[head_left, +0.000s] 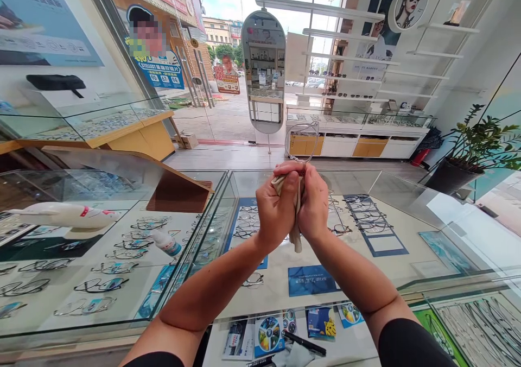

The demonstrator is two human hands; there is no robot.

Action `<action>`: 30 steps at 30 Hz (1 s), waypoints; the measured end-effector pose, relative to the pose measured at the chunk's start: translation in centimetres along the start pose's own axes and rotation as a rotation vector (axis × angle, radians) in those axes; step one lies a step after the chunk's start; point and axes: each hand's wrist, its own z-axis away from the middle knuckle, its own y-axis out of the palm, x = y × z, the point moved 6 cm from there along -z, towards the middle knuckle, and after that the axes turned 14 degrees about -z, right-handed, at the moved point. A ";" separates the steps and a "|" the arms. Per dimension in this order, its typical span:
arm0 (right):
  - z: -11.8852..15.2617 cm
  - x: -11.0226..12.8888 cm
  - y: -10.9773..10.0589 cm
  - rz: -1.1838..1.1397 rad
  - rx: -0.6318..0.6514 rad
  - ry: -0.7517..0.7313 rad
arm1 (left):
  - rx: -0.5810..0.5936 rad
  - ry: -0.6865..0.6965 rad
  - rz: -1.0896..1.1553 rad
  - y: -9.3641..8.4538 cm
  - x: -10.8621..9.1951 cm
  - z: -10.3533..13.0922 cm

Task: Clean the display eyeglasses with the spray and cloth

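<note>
My left hand [273, 210] and my right hand [315, 203] are pressed together over the glass display case, fingers closed. A pale beige cloth [298, 241] is bunched between them, and its end hangs down below my palms. Above my fingers stands a round, thin-rimmed part of a pair of eyeglasses [287, 139]; the rest of the eyeglasses is hidden by my hands and the cloth. Which fingers grip the frame I cannot tell. Beneath the glass, under my hands, lie several spectacle frames on a blue-edged card [376, 225].
A small white bottle [167, 243] stands on the left case, near a white figurine [67, 217] and a brown wooden stand [177, 190]. A black pen [304, 343] and leaflets [268, 335] lie low in front. An oval mirror [265, 74] and a potted plant [459, 163] stand beyond.
</note>
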 end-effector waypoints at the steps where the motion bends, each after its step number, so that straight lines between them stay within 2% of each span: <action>1: -0.2 0.1 -0.2 -0.007 -0.007 0.009 | 0.021 -0.001 -0.009 0.0 -0.1 -0.1; 4: -0.9 0.5 -1.0 -0.024 -0.036 0.053 | 0.177 -0.071 -0.005 0.1 -0.1 -0.5; 8: -1.8 0.6 -2.0 -0.031 -0.062 0.087 | 0.433 -0.232 0.167 0.6 0.2 -0.9; 12: -2.2 0.2 -2.4 -0.085 -0.072 0.088 | 0.504 -0.349 0.330 1.1 0.8 -0.9; 15: -2.2 -0.2 -2.6 -0.111 -0.100 0.083 | 0.491 -0.385 0.374 1.4 1.0 -0.7; 19: -2.2 -0.3 -2.6 -0.137 -0.097 0.070 | 0.424 -0.342 0.321 1.5 0.8 -0.4; 25: -1.9 -0.5 -2.3 -0.156 -0.126 0.084 | 0.293 -0.208 0.103 1.3 0.5 0.0; 30: -1.1 -0.2 -1.3 -0.181 -0.108 -0.002 | 0.135 -0.036 -0.001 1.0 0.1 0.2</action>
